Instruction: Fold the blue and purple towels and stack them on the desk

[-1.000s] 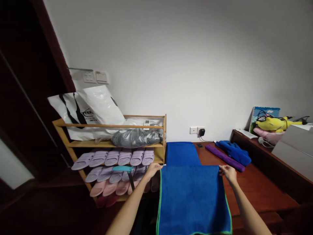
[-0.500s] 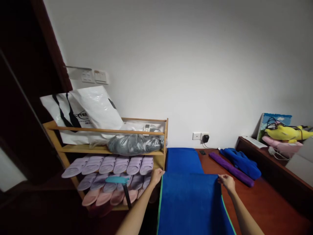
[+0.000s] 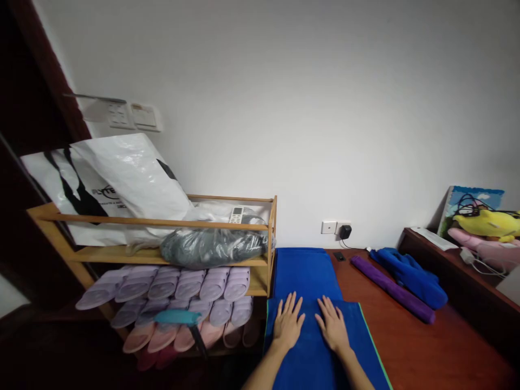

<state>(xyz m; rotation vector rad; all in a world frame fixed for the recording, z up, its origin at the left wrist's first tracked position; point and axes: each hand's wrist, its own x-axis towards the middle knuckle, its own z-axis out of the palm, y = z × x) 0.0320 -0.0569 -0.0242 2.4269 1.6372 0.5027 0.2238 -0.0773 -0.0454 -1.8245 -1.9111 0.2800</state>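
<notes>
A blue towel (image 3: 311, 346) with green edging lies spread on the reddish-brown wooden table, its near end cut off by the bottom of the view. My left hand (image 3: 288, 324) rests flat on its left part, fingers stretched out. On the right part lies my right hand (image 3: 333, 326), palm down with its fingers spread. Just beyond the fingertips is a folded blue cloth (image 3: 304, 271), partly covered by the towel's far edge.
Left of the table stands a wooden shoe rack (image 3: 170, 221) with several slippers, a white bag (image 3: 130, 184) and a remote (image 3: 236, 214). To the right lie a purple rolled cloth (image 3: 392, 288) and a crumpled blue cloth (image 3: 410, 276). A black plug (image 3: 345, 232) sits in the wall socket.
Both hands have let go of the towel's far corners and moved inward onto its surface. The towel, held up by those corners before, now lies down on the table. The view has shifted slightly.
</notes>
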